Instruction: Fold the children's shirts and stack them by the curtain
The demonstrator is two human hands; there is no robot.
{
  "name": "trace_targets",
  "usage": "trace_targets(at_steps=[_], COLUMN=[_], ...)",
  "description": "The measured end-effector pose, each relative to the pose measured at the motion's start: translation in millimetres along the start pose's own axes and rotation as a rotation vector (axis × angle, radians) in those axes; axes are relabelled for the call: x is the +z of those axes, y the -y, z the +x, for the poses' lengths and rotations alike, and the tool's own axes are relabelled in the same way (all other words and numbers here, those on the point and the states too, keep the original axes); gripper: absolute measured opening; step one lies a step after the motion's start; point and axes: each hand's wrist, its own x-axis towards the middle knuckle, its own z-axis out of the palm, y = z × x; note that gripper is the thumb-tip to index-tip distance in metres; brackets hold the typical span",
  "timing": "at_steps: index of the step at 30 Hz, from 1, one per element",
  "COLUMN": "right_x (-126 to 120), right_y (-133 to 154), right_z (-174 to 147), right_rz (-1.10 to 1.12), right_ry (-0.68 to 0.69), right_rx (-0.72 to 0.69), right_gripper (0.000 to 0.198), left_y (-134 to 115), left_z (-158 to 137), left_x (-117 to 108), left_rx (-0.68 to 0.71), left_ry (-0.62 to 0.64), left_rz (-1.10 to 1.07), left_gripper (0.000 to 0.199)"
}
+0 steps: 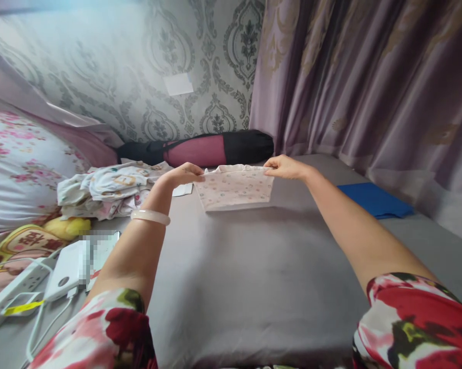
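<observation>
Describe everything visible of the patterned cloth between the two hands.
The patterned cloth is pale pinkish-white with small scattered motifs, too small to identify. It looks like thin, soft fabric, with a gathered upper edge and a paler strip along the bottom. The left hand pinches one upper corner, the right hand the other, so it spans between them, spread out. Whether its lower edge touches the grey sheet is unclear.

Bluish-white glare washes out the wallpaper [100, 66] beyond the left hand [183, 175]. Diffuse shadows darken the grey sheet [261, 287] nearer than that hand. Wide-angle distortion slants the curtain [354, 82] right of the right hand [287, 167].
</observation>
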Motion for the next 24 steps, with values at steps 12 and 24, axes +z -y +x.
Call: trace_targets(at_steps=[12, 24], right_x=[51.7, 97.6], right_y=[-16.8, -26.1], right_z=[-30.8, -90.9], right_rz=[-0.233, -0.219], right_ry=[-0.349, -0.217], right_rx=[-0.107, -0.184], right_gripper=[0.020, 0.021], left_y=[8.7, 34.4], left_z=[-13.7, -63.1], left_x=[72.2, 121.1], left_rx=[-0.007, 0.178], left_ry=[-0.426, -0.334], left_rz=[0.316, 0.328], left_gripper=[0.028, 0.030])
